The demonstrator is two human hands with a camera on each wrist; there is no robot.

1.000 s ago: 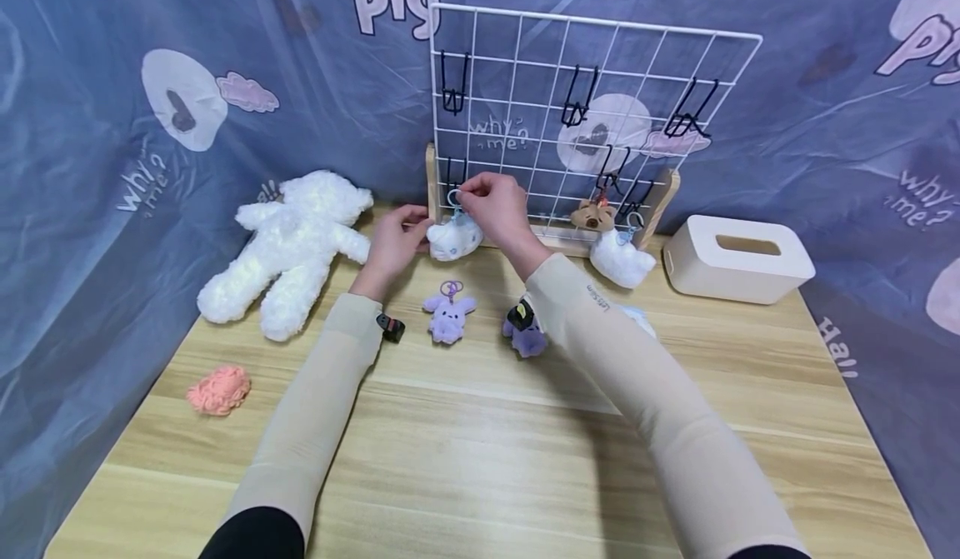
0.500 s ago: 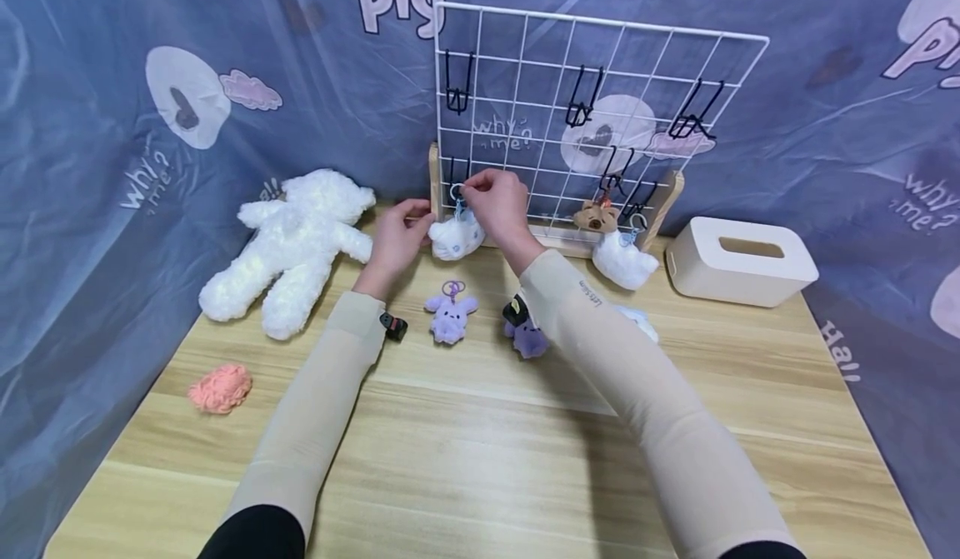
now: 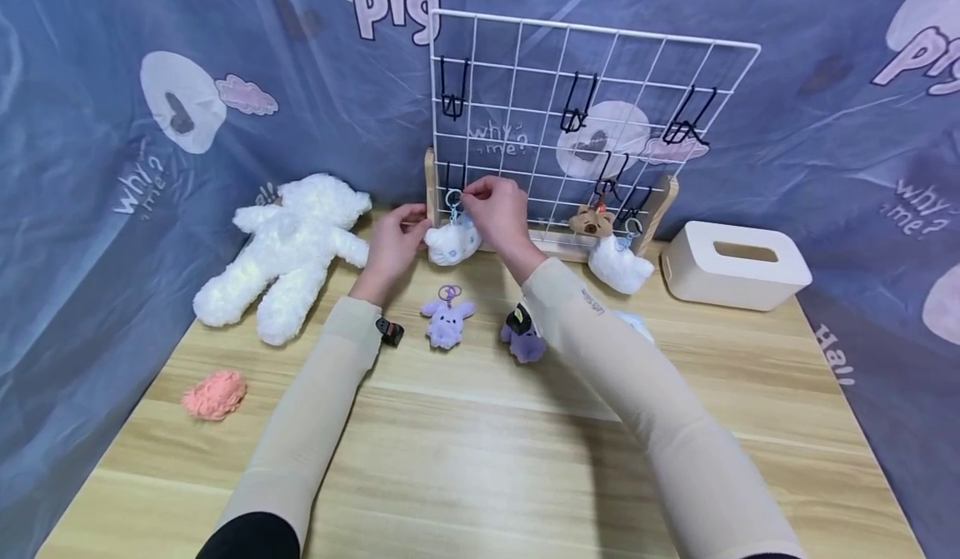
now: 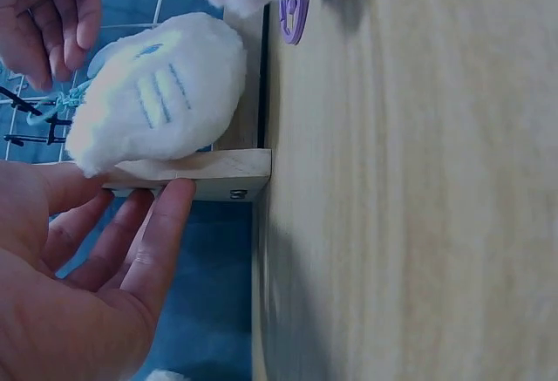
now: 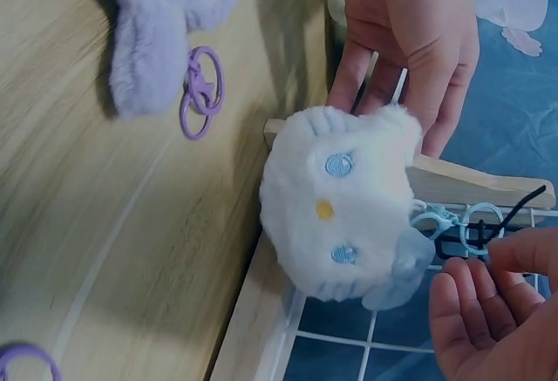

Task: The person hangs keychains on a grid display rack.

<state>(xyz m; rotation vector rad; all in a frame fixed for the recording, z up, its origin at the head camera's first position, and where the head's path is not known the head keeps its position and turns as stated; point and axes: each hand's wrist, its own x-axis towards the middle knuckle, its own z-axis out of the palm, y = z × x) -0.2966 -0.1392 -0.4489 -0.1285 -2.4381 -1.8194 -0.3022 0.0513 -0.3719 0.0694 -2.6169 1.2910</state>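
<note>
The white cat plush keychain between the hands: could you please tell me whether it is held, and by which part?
The right hand pinches the white cat plush keychain by the edge of its light-blue ring.

L arm (image 3: 296, 438) is stretched fwd, L hand (image 3: 395, 241) held w/ fingers (image 4: 161, 237) gently bent opp. thumb, and R arm (image 3: 637, 376) is angled inward, R hand (image 3: 501, 212) held nearby, slightly higher, thumb & forefinger pinched tog., other fingers curled!
</note>
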